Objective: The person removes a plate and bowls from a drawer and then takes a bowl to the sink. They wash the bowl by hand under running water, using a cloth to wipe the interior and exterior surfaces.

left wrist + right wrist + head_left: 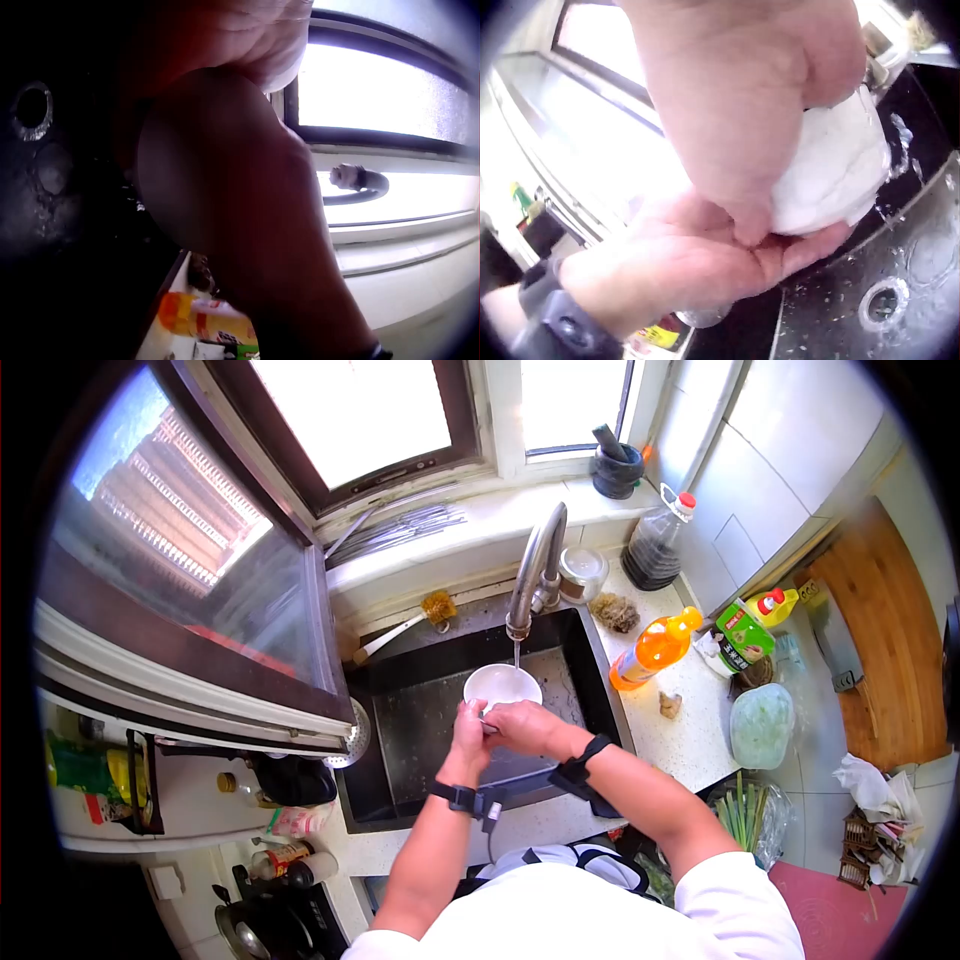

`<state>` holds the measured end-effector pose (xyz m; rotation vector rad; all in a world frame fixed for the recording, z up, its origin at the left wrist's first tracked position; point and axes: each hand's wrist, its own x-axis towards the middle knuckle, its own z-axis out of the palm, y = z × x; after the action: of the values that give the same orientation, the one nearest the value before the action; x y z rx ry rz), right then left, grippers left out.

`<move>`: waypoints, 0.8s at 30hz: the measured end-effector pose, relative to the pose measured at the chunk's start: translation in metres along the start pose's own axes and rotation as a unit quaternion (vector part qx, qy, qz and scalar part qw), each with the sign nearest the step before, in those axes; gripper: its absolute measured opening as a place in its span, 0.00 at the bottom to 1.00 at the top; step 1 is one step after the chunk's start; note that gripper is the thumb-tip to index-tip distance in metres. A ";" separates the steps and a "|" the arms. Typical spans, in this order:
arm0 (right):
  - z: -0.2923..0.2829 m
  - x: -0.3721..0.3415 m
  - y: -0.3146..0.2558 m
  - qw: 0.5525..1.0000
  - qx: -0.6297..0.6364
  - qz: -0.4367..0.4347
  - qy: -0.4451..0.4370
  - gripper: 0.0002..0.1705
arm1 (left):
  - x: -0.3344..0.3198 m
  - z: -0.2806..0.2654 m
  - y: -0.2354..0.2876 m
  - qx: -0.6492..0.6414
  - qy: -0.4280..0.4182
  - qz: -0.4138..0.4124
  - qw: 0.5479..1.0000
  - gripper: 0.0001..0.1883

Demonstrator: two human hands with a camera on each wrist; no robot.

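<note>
Over the sink, below the running tap, a white bowl is held in both hands. My left hand grips its near left side; in the right wrist view the left hand's fingers lie along the underside of the bowl. My right hand holds the near right rim, its fingers meeting the left palm. A small grey piece shows between the hands in the head view, mostly hidden by fingers. A dark blurred hand fills much of the left wrist view.
The black sink surrounds the hands, with the curved tap above. An orange bottle, a ginger piece and a dark jug stand at right. A yellow-headed brush lies behind; an open window sash juts in at left.
</note>
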<state>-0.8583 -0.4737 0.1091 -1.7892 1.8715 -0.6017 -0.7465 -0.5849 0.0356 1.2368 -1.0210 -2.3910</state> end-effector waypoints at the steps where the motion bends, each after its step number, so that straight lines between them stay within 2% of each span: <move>1: 0.001 -0.001 -0.002 1.000 0.000 -0.008 -0.006 0.11 | -0.003 -0.005 0.011 0.006 -0.013 -0.034 0.999 0.19; 2: 0.002 -0.011 0.013 0.995 -0.077 -0.059 0.015 0.11 | -0.009 -0.013 0.025 0.022 -0.058 -0.087 0.994 0.21; 3: -0.010 -0.015 0.017 0.987 -0.145 -0.065 -0.002 0.10 | -0.022 -0.009 0.040 0.069 -0.072 -0.104 0.990 0.23; 5: -0.016 -0.016 0.020 0.988 -0.133 -0.071 -0.030 0.12 | -0.024 -0.010 0.044 0.117 -0.084 -0.124 0.982 0.26; 8: -0.002 -0.005 0.011 0.999 0.020 -0.006 -0.035 0.13 | -0.038 0.011 0.042 -0.062 -0.152 -0.084 0.983 0.29; 10: -0.013 -0.009 0.001 0.982 0.165 0.087 -0.041 0.15 | -0.038 0.005 0.040 -0.073 -0.192 -0.106 0.973 0.32; 11: -0.017 -0.010 -0.002 0.962 0.235 0.132 -0.044 0.17 | -0.037 0.002 0.039 -0.079 -0.211 -0.116 0.967 0.34; 12: -0.014 -0.009 0.005 0.920 0.361 0.147 -0.042 0.20 | -0.038 0.000 0.036 -0.080 -0.191 -0.120 0.971 0.36; 13: -0.009 -0.008 0.008 0.870 0.463 0.170 -0.006 0.21 | -0.039 0.001 0.033 -0.097 -0.177 -0.107 0.974 0.36; 15: 0.000 -0.010 0.011 0.733 0.643 0.210 0.069 0.23 | -0.040 0.005 0.028 -0.129 -0.153 -0.083 0.976 0.36; 16: 0.006 -0.009 0.019 0.698 0.679 0.216 0.076 0.28 | -0.044 0.010 0.029 -0.141 -0.165 -0.071 0.974 0.35; 19: 0.012 -0.009 0.035 0.598 0.758 0.228 0.124 0.33 | -0.037 0.000 0.019 -0.125 -0.178 -0.061 0.974 0.34; 20: 0.015 -0.011 0.044 0.612 0.732 0.274 0.122 0.37 | -0.028 -0.012 0.011 -0.148 -0.190 -0.055 0.969 0.30; 23: 0.019 -0.011 0.052 0.602 0.679 0.395 0.143 0.36 | -0.029 -0.005 0.009 -0.173 -0.207 0.006 0.963 0.26; 24: 0.017 -0.010 0.049 0.577 0.690 0.405 0.167 0.30 | -0.038 0.006 0.016 -0.195 -0.216 0.028 0.956 0.24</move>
<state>-0.8859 -0.4610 0.0660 0.2390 1.2874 -1.4358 -0.7293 -0.5741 0.0720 0.5564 -0.6190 -2.7052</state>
